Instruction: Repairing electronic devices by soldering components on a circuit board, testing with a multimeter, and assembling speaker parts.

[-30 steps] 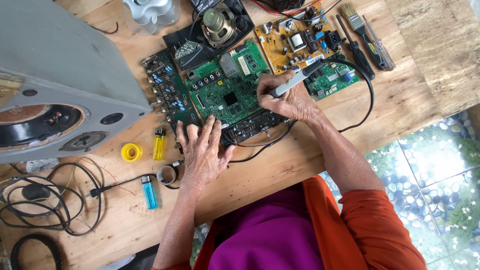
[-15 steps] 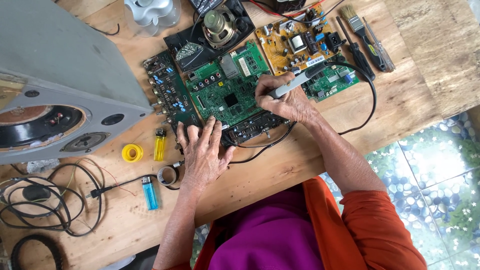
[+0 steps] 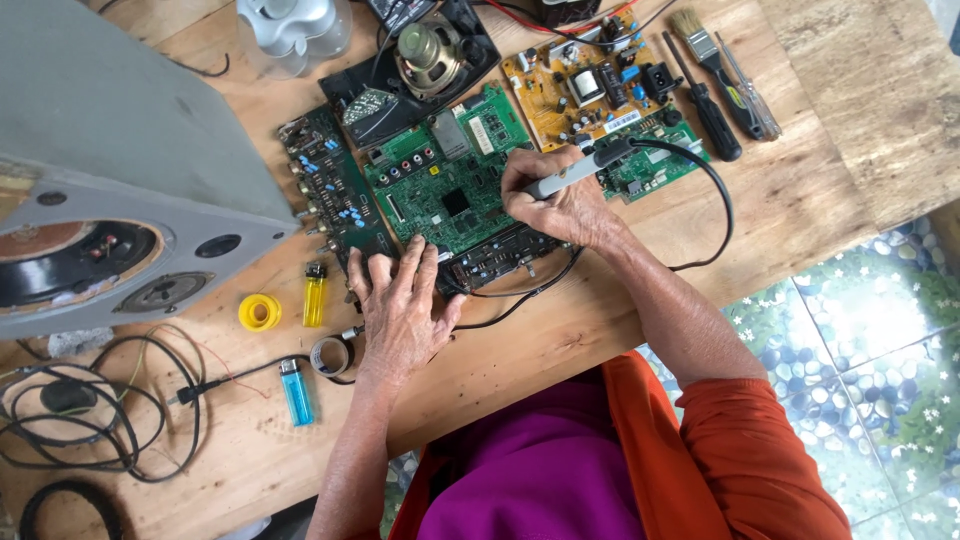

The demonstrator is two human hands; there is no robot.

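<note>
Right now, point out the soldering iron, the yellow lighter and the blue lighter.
soldering iron (image 3: pixel 572 172), head view, on the grey handle held in the right hand.
yellow lighter (image 3: pixel 314 300), head view, on the middle of its body.
blue lighter (image 3: pixel 296 396), head view, on the middle of its body.

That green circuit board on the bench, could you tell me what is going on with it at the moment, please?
A person in an orange and purple top is working on the green circuit board, which lies flat on the wooden table. The right hand grips a corded soldering iron like a pen, its tip hidden behind the hand. The left hand rests flat, fingers spread, on the board's near edge. Beside it lie a yellow lighter, a blue lighter and a solder spool.
</note>
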